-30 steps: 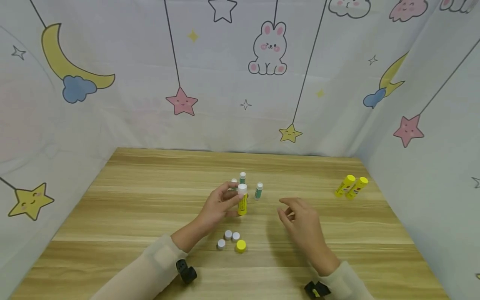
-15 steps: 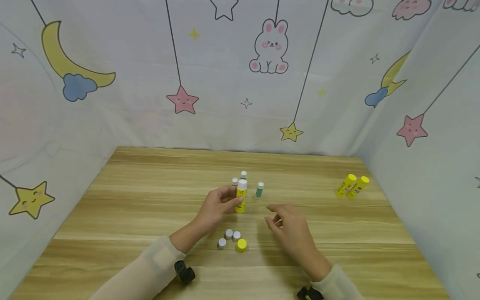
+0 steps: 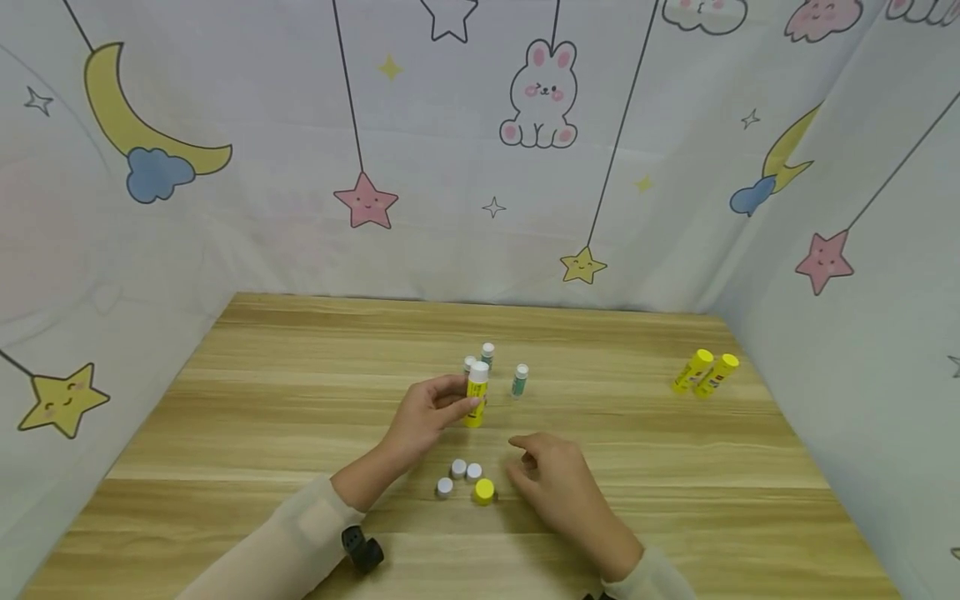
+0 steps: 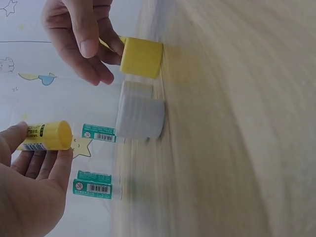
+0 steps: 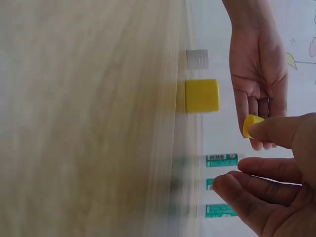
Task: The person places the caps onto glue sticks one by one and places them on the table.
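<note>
caps (image 3: 483,492), one yellow and three white, sit on the table (image 3: 225,442) near the right hand (image 3: 557,483), thumb and forefinger apart; beyond, the left hand (image 3: 420,421) grips a yellow glue stick (image 3: 476,389) near three green tubes (image 3: 519,385).

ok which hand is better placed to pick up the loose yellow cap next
Probably the right hand: it appears to hold nothing and is close to the yellow cap, while the left hand grips the yellow tube.

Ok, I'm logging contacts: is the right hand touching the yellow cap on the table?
Apart: in the head view, a strip of table shows between the right hand and yellow cap.
</note>
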`<action>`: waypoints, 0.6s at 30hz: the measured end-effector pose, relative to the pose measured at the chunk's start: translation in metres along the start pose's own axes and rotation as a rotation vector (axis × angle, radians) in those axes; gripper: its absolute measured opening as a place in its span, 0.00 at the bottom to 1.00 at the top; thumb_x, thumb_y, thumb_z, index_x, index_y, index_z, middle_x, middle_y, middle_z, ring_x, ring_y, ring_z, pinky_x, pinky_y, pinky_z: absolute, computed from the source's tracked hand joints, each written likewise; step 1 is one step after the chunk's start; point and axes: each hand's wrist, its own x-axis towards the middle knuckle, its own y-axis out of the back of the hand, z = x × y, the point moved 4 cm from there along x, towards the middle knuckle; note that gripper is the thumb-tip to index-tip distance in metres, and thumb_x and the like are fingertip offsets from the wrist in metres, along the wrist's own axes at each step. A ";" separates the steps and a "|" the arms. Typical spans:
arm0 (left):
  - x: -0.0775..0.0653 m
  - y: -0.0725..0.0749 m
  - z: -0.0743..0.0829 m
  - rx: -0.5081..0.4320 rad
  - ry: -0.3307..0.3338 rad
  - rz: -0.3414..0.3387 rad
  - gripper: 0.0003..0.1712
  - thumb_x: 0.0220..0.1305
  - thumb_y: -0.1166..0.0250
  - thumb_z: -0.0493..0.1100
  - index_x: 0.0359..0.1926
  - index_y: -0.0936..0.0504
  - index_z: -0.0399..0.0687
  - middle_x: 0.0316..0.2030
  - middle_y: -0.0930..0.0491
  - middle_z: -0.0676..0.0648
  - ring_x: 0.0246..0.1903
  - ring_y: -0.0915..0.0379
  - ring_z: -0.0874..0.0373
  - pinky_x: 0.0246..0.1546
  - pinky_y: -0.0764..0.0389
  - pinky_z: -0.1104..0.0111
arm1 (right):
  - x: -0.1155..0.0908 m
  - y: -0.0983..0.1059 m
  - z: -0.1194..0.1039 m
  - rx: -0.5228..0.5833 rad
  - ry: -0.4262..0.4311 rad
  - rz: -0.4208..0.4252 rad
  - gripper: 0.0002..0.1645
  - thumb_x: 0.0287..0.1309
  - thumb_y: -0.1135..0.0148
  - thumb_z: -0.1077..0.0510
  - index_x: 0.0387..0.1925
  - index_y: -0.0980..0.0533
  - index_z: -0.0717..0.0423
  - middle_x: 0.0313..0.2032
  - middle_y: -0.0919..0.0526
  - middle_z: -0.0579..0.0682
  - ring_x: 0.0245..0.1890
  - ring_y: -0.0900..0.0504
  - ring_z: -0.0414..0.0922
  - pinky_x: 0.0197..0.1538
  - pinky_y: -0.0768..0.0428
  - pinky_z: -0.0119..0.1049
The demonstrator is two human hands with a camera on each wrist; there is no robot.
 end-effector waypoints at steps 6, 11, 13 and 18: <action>0.000 0.003 -0.001 -0.001 0.001 0.003 0.21 0.69 0.32 0.41 0.59 0.20 0.38 0.52 0.16 0.41 0.52 0.17 0.50 0.49 0.15 0.67 | -0.001 -0.009 -0.009 0.021 0.031 -0.112 0.21 0.59 0.26 0.50 0.48 0.15 0.59 0.39 0.13 0.49 0.35 0.18 0.39 0.38 0.17 0.34; 0.000 0.004 -0.001 0.009 -0.024 0.007 0.21 0.68 0.31 0.41 0.59 0.20 0.35 0.51 0.15 0.39 0.49 0.16 0.51 0.47 0.14 0.67 | 0.001 -0.014 -0.020 0.002 0.095 -0.175 0.20 0.54 0.23 0.49 0.44 0.15 0.57 0.35 0.15 0.45 0.31 0.23 0.35 0.34 0.22 0.28; 0.000 0.004 -0.001 0.008 -0.029 0.009 0.21 0.68 0.31 0.40 0.58 0.20 0.35 0.50 0.15 0.39 0.48 0.16 0.52 0.46 0.14 0.67 | 0.002 -0.015 -0.024 -0.004 0.118 -0.192 0.18 0.53 0.22 0.50 0.42 0.15 0.57 0.35 0.15 0.44 0.30 0.24 0.33 0.33 0.22 0.26; -0.001 0.005 -0.001 -0.001 -0.015 0.022 0.19 0.67 0.31 0.39 0.57 0.18 0.37 0.49 0.15 0.41 0.46 0.15 0.53 0.45 0.13 0.67 | 0.003 -0.018 -0.031 -0.026 0.147 -0.231 0.14 0.51 0.22 0.53 0.39 0.15 0.55 0.33 0.17 0.41 0.28 0.27 0.31 0.31 0.24 0.24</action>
